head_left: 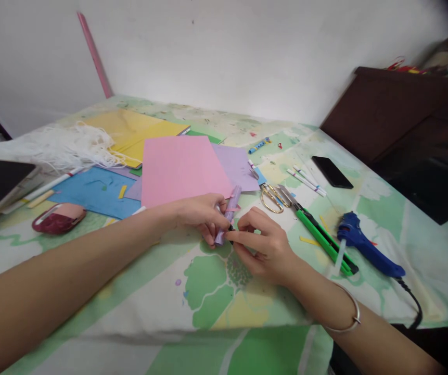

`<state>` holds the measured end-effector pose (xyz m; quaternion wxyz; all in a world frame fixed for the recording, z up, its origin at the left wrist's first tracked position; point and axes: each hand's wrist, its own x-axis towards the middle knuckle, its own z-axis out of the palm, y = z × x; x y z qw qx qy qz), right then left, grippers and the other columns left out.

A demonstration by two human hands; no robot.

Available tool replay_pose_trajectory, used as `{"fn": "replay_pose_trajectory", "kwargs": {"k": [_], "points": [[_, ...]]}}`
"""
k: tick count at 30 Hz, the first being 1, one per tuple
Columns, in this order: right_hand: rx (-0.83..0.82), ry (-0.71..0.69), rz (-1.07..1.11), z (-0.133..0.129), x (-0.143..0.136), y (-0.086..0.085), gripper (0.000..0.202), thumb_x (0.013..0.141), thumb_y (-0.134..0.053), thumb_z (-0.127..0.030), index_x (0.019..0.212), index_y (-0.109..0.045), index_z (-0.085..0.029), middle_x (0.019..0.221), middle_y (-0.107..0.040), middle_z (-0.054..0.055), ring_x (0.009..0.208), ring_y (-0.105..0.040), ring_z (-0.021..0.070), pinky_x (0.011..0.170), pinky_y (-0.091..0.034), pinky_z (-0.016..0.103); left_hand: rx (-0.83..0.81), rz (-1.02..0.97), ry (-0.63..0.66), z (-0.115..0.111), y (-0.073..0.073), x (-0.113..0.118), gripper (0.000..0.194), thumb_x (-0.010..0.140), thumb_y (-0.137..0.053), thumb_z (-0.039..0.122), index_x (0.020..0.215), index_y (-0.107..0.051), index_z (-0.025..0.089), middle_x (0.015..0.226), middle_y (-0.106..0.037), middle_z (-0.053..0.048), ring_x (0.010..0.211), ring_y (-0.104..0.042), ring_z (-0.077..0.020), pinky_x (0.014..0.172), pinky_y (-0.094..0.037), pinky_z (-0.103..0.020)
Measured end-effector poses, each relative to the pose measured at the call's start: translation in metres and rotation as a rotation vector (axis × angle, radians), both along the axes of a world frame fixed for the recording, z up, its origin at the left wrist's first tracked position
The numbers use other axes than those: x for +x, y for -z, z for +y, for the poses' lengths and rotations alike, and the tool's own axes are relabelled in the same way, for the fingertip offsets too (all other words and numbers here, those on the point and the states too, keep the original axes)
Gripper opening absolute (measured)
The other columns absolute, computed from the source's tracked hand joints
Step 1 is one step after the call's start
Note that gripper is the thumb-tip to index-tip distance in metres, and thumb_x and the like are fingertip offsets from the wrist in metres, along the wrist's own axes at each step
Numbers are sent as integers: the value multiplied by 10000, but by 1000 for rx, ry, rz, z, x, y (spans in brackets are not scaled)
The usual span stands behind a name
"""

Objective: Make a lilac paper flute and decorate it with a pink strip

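My left hand [204, 214] is closed round a slim purple paper tube [231, 208], held at a slant above the front of the table. A narrow pink paper strip crosses the tube near its upper part. The fingers of my right hand [263, 242] are drawn together at the tube's lower half. Something small and dark shows between the two hands, too small to name. Just behind my left hand lies a pink paper sheet [180, 166], overlapping a purple sheet [237, 165].
On the right are gold-handled scissors [272, 200], a green utility knife [323, 237], a blue glue gun [368, 247] with its cord, and a phone [332, 172]. Leftward lie blue paper [94, 192], yellow paper [138, 127], white string [60, 146] and a dark red object [58, 219].
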<state>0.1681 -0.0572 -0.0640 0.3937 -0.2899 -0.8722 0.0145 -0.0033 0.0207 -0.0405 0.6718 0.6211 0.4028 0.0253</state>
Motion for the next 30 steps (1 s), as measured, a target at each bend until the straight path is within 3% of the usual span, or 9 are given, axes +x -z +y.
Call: {"fn": "replay_pose_trajectory", "kwargs": {"k": [30], "points": [[-4, -13, 42, 0, -1, 3, 211, 775, -505, -61, 840, -666, -180, 722, -564, 43, 668, -507, 148, 594, -424, 309, -5, -25, 13, 1, 2, -1, 399, 664, -687, 222, 939, -403, 164, 606, -632, -17, 477, -634, -168, 495, -543, -277]]}}
